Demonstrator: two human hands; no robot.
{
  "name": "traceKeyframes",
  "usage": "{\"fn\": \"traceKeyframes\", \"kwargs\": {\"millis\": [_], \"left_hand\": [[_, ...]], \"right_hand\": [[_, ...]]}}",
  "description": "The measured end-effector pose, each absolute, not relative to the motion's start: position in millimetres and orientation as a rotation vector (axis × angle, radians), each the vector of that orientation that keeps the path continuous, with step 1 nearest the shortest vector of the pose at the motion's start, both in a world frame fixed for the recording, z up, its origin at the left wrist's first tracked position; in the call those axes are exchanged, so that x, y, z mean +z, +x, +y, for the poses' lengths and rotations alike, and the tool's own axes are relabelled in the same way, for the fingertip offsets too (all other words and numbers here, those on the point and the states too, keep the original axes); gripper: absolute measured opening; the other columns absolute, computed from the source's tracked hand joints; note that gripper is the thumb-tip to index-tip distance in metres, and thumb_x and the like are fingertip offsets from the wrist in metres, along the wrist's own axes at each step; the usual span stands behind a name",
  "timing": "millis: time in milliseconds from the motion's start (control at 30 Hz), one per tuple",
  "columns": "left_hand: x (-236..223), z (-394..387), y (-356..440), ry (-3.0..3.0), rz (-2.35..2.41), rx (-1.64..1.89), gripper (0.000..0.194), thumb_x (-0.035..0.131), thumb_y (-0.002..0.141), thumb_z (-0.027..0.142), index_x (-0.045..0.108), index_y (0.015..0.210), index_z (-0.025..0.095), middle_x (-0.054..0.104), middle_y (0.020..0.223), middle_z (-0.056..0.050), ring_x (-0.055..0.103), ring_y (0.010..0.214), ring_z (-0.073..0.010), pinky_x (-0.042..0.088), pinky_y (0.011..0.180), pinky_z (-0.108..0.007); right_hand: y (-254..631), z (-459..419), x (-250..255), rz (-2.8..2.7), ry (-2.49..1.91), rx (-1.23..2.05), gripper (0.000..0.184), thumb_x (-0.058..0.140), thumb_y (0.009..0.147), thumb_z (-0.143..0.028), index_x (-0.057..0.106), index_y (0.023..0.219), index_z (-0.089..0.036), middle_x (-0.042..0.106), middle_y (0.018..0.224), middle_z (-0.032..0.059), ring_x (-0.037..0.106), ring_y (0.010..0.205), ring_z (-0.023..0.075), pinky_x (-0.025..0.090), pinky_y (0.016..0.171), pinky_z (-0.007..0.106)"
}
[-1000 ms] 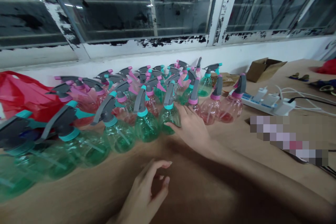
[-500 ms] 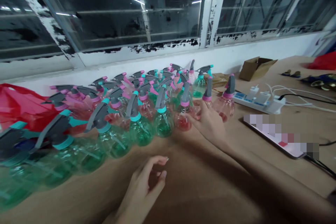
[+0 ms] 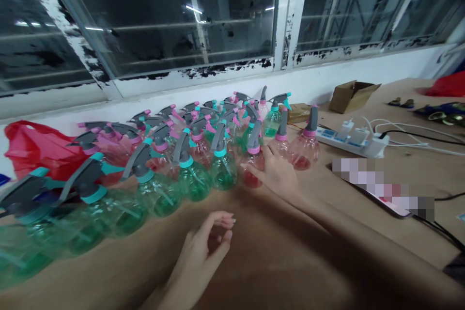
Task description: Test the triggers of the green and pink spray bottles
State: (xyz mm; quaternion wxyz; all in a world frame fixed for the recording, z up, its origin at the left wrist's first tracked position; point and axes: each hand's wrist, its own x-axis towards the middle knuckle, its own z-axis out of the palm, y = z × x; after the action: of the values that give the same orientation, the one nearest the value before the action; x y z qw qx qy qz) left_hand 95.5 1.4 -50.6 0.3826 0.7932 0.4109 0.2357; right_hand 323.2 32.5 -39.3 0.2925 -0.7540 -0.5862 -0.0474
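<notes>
A: Which of your hands is nearer the pink-collared spray bottle (image 3: 251,159)?

B: Your right hand (image 3: 279,169). It reaches in from the bottle's right, your thumb across the front of the bulb and your fingers along the right side, partly behind it. The bottle lies just left of your palm, between thumb and fingers. Whether you are pinching it firmly, I can't tell.

A: And its long axis?

B: Upright from the table (image 3: 138,256), its grey spray head rising above your thumb and leaning slightly right.

A: Your left hand (image 3: 203,247)?

B: Nearer your body and left of the grip, apart from every bottle. Your fingers curl, with a gap to your thumb and nothing between.

A: How tight is it around the grip?

B: Tight on both sides. A green bottle (image 3: 224,172) stands just left of your thumb, and another pink bottle (image 3: 282,145) sits just behind your fingers, partly hidden by them. Beyond the grip, more bottles crowd toward the wall (image 3: 316,75). Your open room is on the near side, over the tabletop; I can't make out its near edge.
</notes>
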Motion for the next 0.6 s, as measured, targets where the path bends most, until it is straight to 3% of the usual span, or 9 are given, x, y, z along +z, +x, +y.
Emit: {"fn": "traceKeyframes", "kwargs": {"millis": [233, 333, 467, 600], "left_hand": [[-39, 18, 113, 1.911, 0.975, 0.743, 0.017, 0.052, 0.086, 0.029, 0.053, 0.103, 0.023, 0.065, 0.101, -0.004, 0.063, 0.096, -0.0192, 0.051, 0.082, -0.035], [-32, 22, 121, 1.885, 0.934, 0.818, 0.027, 0.059, 0.082, 0.031, 0.051, 0.107, 0.022, 0.062, 0.109, -0.006, 0.060, 0.103, -0.0209, 0.050, 0.086, -0.036], [-18, 18, 127, 1.939, 0.874, 0.810, 0.046, 0.063, 0.079, 0.030, 0.044, 0.121, 0.024, 0.053, 0.127, -0.007, 0.056, 0.109, -0.0221, 0.045, 0.095, -0.039], [-7, 13, 120, 1.969, 0.841, 0.828, 0.056, 0.065, 0.078, 0.029, 0.040, 0.127, 0.024, 0.058, 0.119, -0.008, 0.060, 0.102, -0.0232, 0.048, 0.090, -0.041]], "right_hand": [[312, -7, -42, -1.625, -1.975, -0.213, 0.051, 0.046, 0.079, -0.064, 0.048, 0.104, -0.019, 0.061, 0.105, 0.0114, 0.065, 0.073, 0.0271, 0.043, 0.049, 0.032], [300, -26, -40, -1.701, -1.939, -0.185, 0.048, 0.045, 0.082, -0.060, 0.048, 0.107, -0.019, 0.061, 0.106, 0.0102, 0.064, 0.074, 0.0258, 0.042, 0.048, 0.031], [279, -44, -39, -1.793, -1.870, -0.105, 0.038, 0.046, 0.083, -0.053, 0.050, 0.097, -0.018, 0.061, 0.095, 0.0070, 0.063, 0.064, 0.0215, 0.038, 0.043, 0.028], [254, -50, -40, -1.877, -1.687, -0.047, 0.046, 0.047, 0.079, -0.061, 0.053, 0.095, -0.018, 0.061, 0.091, 0.0063, 0.064, 0.067, 0.0213, 0.041, 0.043, 0.028]]}}
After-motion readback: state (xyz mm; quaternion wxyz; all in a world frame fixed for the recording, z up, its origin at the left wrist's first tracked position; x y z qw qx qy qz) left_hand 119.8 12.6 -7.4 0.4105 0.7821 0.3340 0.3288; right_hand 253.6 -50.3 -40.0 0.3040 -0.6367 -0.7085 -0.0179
